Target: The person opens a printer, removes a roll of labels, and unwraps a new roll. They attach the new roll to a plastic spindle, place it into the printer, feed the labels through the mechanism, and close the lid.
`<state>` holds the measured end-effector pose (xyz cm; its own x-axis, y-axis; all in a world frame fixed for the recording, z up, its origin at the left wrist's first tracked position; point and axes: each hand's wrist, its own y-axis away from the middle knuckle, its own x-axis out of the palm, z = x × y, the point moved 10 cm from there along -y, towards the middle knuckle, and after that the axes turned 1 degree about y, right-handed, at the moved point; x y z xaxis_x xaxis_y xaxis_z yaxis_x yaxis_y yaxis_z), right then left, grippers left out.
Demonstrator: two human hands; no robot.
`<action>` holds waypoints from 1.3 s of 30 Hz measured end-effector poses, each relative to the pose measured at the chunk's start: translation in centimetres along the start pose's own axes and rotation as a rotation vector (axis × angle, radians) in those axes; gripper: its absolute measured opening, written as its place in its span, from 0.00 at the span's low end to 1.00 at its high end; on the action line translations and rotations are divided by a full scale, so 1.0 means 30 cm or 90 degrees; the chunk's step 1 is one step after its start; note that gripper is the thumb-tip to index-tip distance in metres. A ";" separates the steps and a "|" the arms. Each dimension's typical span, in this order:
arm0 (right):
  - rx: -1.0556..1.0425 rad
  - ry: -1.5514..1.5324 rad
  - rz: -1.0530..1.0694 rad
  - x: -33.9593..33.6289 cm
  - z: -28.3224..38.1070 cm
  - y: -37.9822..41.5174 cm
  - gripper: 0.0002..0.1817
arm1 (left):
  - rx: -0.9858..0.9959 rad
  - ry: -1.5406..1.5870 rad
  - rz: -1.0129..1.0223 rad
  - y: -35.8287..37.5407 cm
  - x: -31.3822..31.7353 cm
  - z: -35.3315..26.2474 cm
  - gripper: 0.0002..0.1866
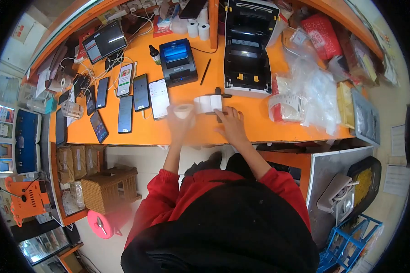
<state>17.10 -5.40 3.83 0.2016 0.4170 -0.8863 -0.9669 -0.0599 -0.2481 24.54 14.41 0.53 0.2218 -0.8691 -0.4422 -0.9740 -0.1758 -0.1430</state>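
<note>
1. On the near side of the small printer [178,63], I see the left hand [179,126], motion-blurred, wrapped round a white roll [183,111].
2. Near and right of the small printer: right hand [233,125], fingers spread at the near edge of a white label strip [208,104]; whether they pinch it, I cannot tell.
3. Left of the small printer, phones [141,92] bound my room; rightward, a pen [206,72], then a large printer [248,48].
4. Nearward of the small printer, the orange table [256,113] ends beneath the wrists.
</note>
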 end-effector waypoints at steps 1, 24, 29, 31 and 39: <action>0.012 0.020 0.033 0.045 -0.009 -0.010 0.28 | 0.034 -0.062 -0.001 -0.014 0.013 -0.032 0.33; 0.157 -0.510 0.027 -0.263 -0.240 0.053 0.19 | 0.169 -0.449 0.039 -0.031 0.128 -0.207 0.62; 0.215 -0.866 0.112 -0.304 -0.217 0.008 0.18 | 0.171 -0.007 0.187 0.009 0.125 -0.370 0.53; 0.210 -1.006 0.156 -0.347 -0.198 -0.020 0.19 | 0.066 0.345 0.375 0.049 0.204 -0.457 0.47; 0.158 -0.918 0.292 -0.477 -0.115 -0.004 0.22 | -0.123 0.541 0.569 0.216 0.205 -0.680 0.26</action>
<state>14.88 -14.50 15.20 -0.2885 0.9118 0.2923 -0.9321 -0.3373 0.1321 18.66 -1.51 14.94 -0.5510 -0.7298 0.4047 -0.7749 0.6275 0.0766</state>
